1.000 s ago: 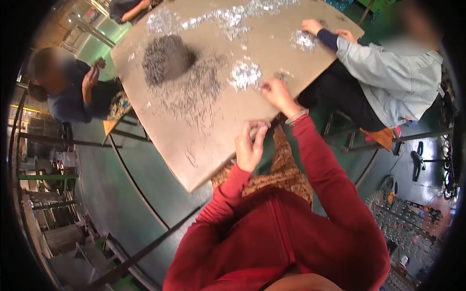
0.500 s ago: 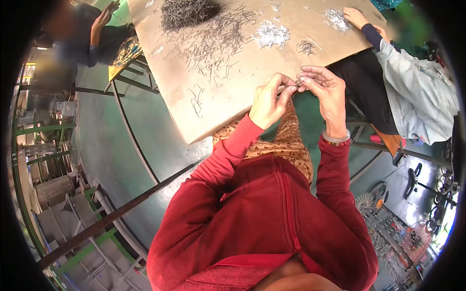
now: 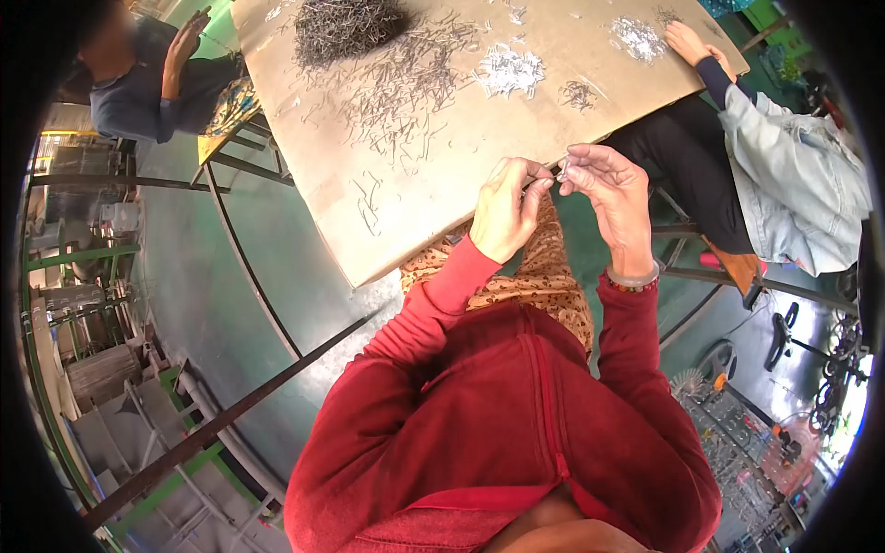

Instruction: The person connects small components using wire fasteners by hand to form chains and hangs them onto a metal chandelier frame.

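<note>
My left hand [image 3: 505, 207] is closed in a pinch, thumb against forefinger, on a small metal piece [image 3: 548, 181]. Facing it, my right hand [image 3: 610, 195] pinches at a tiny pale-grey bit whose shape is too small to make out. The two sets of fingertips nearly meet just off the table's near edge, above my lap. Several loose thin bent wire pieces [image 3: 369, 205] lie on the table nearest my left hand. Past my fingers is a small heap of dark metal pieces [image 3: 578, 95], beside a pile of shiny white-silver pieces [image 3: 510, 71].
A brown-covered table [image 3: 346, 244] spans the front. A large dark wire mound [image 3: 346, 28] stands at its back, with loose pieces [image 3: 406, 101] spread nearer. At right, a co-worker's hand [image 3: 687, 43] rests by another silver pile [image 3: 638, 41]. Another person [image 3: 138, 78] sits at far left.
Both of my hands sit slightly lower in the view, and my fingertips have drawn a little apart, showing more of the small piece. The co-worker's hand at right has shifted slightly.
</note>
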`<act>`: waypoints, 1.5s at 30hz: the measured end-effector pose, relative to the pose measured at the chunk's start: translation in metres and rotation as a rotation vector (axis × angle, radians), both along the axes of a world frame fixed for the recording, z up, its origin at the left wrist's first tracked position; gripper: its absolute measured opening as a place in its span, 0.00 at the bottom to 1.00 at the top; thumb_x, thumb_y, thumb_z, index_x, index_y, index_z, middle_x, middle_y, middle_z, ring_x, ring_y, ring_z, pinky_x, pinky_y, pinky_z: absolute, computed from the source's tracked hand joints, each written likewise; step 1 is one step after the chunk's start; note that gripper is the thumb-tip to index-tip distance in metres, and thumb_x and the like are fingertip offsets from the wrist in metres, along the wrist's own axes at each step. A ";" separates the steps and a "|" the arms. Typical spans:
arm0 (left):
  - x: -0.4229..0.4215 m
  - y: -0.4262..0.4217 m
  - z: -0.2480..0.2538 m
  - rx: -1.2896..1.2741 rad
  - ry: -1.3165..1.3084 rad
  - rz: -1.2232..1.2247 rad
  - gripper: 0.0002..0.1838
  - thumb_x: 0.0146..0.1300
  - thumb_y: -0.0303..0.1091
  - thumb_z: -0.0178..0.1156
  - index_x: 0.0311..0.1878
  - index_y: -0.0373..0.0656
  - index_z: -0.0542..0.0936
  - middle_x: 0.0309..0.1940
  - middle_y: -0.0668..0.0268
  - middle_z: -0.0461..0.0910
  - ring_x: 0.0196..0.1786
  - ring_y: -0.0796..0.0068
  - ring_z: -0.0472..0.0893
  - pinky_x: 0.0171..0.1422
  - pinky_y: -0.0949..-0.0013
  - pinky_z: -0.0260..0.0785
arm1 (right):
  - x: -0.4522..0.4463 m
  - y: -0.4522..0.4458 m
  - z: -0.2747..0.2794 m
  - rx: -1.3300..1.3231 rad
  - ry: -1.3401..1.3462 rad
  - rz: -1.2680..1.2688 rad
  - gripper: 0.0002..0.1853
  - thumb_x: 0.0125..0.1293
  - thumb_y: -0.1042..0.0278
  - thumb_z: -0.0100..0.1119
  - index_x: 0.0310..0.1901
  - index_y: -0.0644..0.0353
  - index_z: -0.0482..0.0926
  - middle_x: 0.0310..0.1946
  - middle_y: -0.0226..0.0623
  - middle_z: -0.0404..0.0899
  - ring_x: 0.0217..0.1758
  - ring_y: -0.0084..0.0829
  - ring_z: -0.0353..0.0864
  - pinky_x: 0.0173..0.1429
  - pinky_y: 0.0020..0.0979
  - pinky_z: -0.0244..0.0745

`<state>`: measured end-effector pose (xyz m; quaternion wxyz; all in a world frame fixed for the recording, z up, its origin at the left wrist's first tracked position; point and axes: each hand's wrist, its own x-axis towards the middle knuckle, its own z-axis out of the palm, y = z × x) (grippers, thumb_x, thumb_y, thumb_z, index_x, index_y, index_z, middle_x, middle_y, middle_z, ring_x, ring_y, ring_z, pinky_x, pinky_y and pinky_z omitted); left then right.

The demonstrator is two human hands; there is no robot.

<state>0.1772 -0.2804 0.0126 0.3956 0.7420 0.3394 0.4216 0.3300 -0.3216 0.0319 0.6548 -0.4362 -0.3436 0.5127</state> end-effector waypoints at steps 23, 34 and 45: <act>-0.058 0.109 -0.076 0.479 0.731 0.082 0.05 0.59 0.30 0.57 0.36 0.41 0.77 0.33 0.58 0.78 0.35 0.60 0.77 0.42 0.63 0.69 | -0.002 -0.009 0.002 0.004 -0.196 -0.176 0.09 0.56 0.80 0.62 0.40 0.71 0.80 0.34 0.40 0.82 0.32 0.25 0.81 0.41 0.23 0.76; 0.003 0.008 0.016 -0.627 -0.360 -0.283 0.09 0.63 0.32 0.59 0.44 0.39 0.76 0.35 0.66 0.77 0.33 0.80 0.76 0.40 0.76 0.69 | -0.003 -0.017 -0.015 0.067 -0.171 -0.176 0.08 0.58 0.81 0.59 0.40 0.72 0.80 0.34 0.38 0.81 0.34 0.24 0.81 0.42 0.23 0.78; 0.024 -0.004 0.003 -0.370 -0.458 -0.136 0.05 0.62 0.23 0.55 0.41 0.34 0.73 0.34 0.63 0.76 0.31 0.80 0.77 0.35 0.77 0.72 | -0.017 -0.024 -0.010 0.066 -0.238 -0.236 0.08 0.58 0.83 0.59 0.40 0.72 0.79 0.33 0.37 0.80 0.34 0.23 0.80 0.42 0.22 0.77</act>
